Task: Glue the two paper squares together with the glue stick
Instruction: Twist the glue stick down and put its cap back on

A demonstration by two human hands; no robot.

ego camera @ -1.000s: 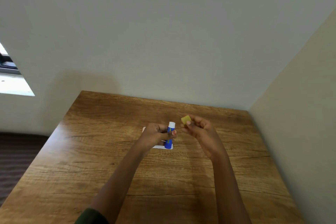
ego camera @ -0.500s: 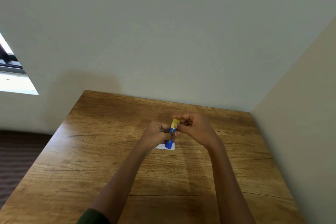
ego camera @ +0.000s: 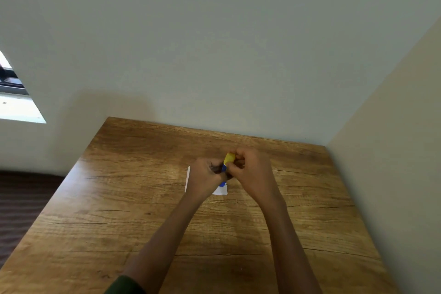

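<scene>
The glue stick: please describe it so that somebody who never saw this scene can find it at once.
On the wooden table, look where the two hands meet above a white paper square. The glue stick stands between them, held by the left hand and right hand. It is the only blue tube, with a yellow cap.

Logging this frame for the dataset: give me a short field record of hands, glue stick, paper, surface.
left hand: grip closed around the blue glue stick body
right hand: grip closed on the yellow cap
cap state: sits on top end of the stick; whether fully seated cannot be told
white paper: flat on the table, mostly hidden under the hands; one sheet or two cannot be told
surface: brown wood-grain table, set into a wall corner
sleeve: dark green cuff on the left arm
</scene>
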